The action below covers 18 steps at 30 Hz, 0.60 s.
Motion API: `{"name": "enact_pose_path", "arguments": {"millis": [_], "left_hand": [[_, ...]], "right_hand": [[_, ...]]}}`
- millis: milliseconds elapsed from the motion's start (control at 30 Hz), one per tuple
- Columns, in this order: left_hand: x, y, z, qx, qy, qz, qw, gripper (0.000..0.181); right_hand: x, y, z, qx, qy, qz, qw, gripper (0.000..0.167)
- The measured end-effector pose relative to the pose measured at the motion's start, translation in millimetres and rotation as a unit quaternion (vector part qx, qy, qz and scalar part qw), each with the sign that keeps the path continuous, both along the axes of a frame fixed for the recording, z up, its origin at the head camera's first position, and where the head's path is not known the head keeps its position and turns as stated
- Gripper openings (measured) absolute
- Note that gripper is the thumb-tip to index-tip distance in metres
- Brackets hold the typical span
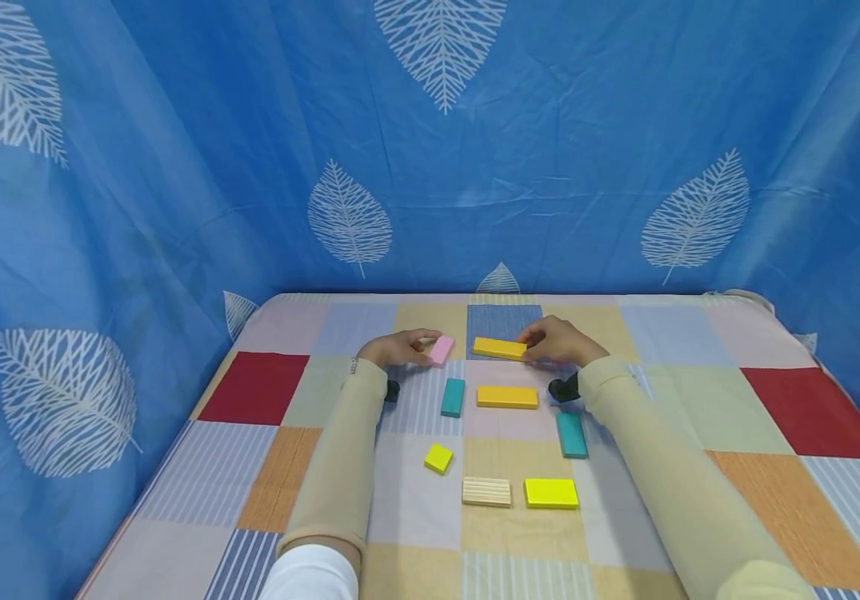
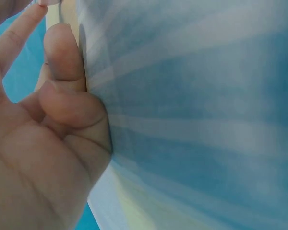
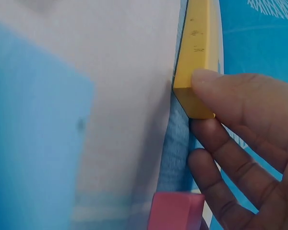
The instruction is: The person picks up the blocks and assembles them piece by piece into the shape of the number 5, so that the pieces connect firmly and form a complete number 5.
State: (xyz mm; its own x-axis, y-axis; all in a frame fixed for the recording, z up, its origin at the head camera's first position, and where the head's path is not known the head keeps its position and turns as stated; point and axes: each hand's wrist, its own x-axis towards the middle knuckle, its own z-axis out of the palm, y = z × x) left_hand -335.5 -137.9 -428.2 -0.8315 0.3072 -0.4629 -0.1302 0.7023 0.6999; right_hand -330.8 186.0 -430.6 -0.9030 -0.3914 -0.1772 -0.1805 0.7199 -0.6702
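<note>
Left hand (image 1: 398, 347): finger and thumb pinch pink block (image 1: 442, 352), at hand's 3 o'clock. Right hand (image 1: 561, 342): clamped on end of far orange block (image 1: 497, 347), at hand's 9 o'clock. Near orange block (image 1: 507, 397): at far one's 6 o'clock, apart.

The person wears a long beige sleeve (image 1: 336, 467) on the left arm, snug and plain, its upper hem stopping just short of a white garment edge (image 1: 313, 575), with small dark marks (too tiny to read) beside its wrist end. The right arm has a matching beige covering (image 1: 670, 458), gathered into a folded band near the elbow, and a rounded black piece (image 1: 563, 389) shows at that wrist, another (image 1: 392, 391) at the left.
</note>
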Motion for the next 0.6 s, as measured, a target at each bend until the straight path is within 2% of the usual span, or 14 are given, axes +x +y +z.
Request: {"name": "enact_pose_path", "arguments": {"millis": [433, 600], "left_hand": [[-0.3, 0.6, -2.2, 0.003, 0.004, -0.003, 1.0, 0.068], [-1.0, 0.1, -1.5, -0.009, 0.01, -0.006, 0.9999, 0.068]], "right_hand": [[4.4, 7.1, 3.8, -0.02, 0.002, 0.019, 0.9996, 0.033], [3.6, 9.3, 2.8, -0.022, 0.005, 0.024, 0.9994, 0.033]]}}
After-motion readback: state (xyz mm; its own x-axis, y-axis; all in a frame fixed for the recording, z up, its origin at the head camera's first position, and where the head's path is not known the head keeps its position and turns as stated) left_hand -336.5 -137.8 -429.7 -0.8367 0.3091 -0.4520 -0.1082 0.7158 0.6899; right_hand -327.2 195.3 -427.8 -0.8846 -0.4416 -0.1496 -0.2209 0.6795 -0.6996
